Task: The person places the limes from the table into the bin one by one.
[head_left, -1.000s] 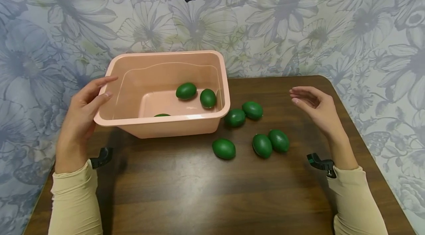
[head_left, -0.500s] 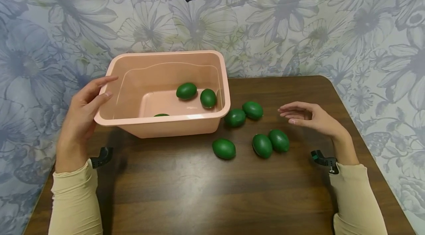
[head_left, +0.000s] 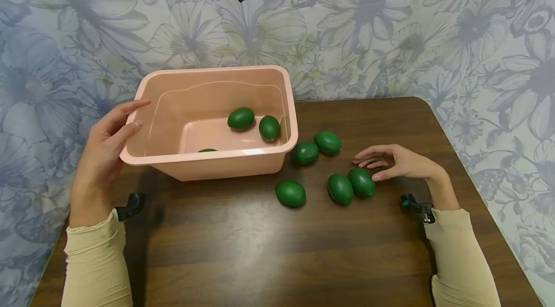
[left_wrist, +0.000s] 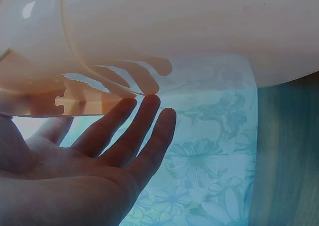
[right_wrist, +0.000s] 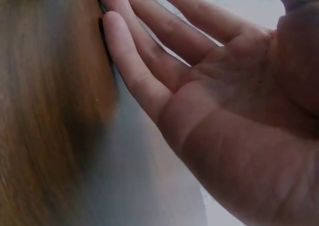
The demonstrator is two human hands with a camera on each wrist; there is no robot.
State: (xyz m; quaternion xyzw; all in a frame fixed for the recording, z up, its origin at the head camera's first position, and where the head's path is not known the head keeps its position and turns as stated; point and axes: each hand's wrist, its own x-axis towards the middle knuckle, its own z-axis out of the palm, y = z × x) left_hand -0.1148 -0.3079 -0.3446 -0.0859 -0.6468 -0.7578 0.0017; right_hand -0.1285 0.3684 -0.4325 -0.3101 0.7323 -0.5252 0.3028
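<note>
Head view: glossy tub (round-cornered) holds green ovoids.

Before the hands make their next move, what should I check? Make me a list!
1. Left hand holding the pink tub: ok, at its left rim.
2. Room left inside the tub: ok, bare bottom shows.
3. Right hand close to the nearest green thing: ok.
4. Right hand gripping it: not ok, the hand is open.
5. Tub's underside resting on the table: cannot tell, it's hidden.
</note>
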